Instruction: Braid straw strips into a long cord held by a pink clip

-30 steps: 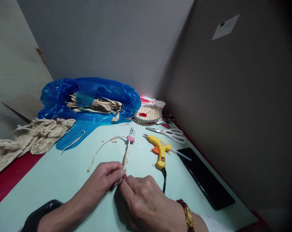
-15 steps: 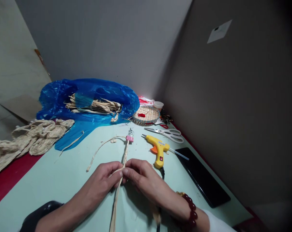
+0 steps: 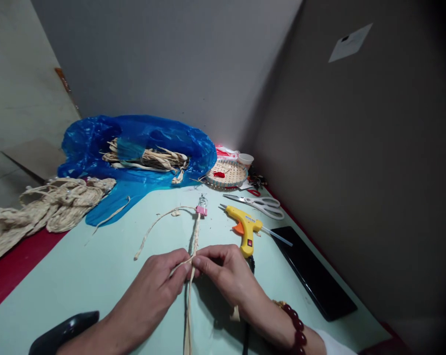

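Observation:
A pale braid of dried plant fibre [image 3: 196, 235] runs toward me from a pink binder clip [image 3: 201, 211] on the table. My left hand [image 3: 162, 276] pinches a strand at the braid's lower end, thumb against fingers. Right beside it, my right hand [image 3: 223, 271] also has thumb and forefinger closed on the strands. Loose fibre strands [image 3: 188, 320] hang below both hands toward the near edge. From the clip a thin twisted cord [image 3: 152, 228] curves off to the left. Where the fingertips meet, the single strands are partly hidden.
A yellow glue gun [image 3: 245, 227], white-handled scissors [image 3: 263, 204] and a black flat slab [image 3: 315, 276] lie to the right. Behind are a blue plastic bag [image 3: 78, 148] with fibre bundles and a woven basket [image 3: 232, 172]. Woven fibre pieces [image 3: 65, 202] lie left.
The view has shifted slightly. My hands stay at the braid's lower end, fingers still pinching; my left wrist has turned a little and the loose strands hang straighter.

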### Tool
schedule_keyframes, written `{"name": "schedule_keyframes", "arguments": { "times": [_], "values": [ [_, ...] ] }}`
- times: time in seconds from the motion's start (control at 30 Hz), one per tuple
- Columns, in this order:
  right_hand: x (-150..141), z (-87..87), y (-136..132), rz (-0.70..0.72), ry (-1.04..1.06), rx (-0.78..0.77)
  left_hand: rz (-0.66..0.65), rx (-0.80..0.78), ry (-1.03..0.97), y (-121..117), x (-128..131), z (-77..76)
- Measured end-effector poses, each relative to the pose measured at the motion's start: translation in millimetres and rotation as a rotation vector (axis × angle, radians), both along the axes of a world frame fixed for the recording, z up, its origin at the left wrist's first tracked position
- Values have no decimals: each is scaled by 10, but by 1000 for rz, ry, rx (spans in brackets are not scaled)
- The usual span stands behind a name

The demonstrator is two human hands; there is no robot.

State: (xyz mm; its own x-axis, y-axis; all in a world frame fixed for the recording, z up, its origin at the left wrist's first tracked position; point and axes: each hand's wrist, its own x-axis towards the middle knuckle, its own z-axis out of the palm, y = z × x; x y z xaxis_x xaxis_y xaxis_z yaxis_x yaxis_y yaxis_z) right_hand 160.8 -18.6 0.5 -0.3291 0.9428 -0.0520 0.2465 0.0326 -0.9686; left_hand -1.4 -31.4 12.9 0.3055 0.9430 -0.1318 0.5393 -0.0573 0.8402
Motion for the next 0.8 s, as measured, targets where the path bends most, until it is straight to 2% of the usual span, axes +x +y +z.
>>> {"name": "schedule_keyframes", "arguments": {
  "times": [0.1,0.2,0.27,0.33,0.5,0.6,0.7,0.8],
  "values": [
    [-9,-9,18,-3,57,-24,60,-245,-236,38,-25,-19],
    [12,19,-10,-7,-97,156,123,-527,-492,56,-36,-33],
    [28,41,-41,6,-188,268,132,-593,-600,54,-27,-40],
    [34,52,-65,20,-197,279,130,-594,-607,47,-5,-46],
    [0,46,-69,36,-72,152,95,-422,-268,-12,64,-38],
    [-20,49,-76,32,-17,112,47,-168,12,-77,81,-17],
    [-25,59,-99,27,-13,101,-66,128,237,-130,76,-30],
    [-21,50,-103,25,-12,84,-186,260,352,-160,61,-120]
  ]
}}
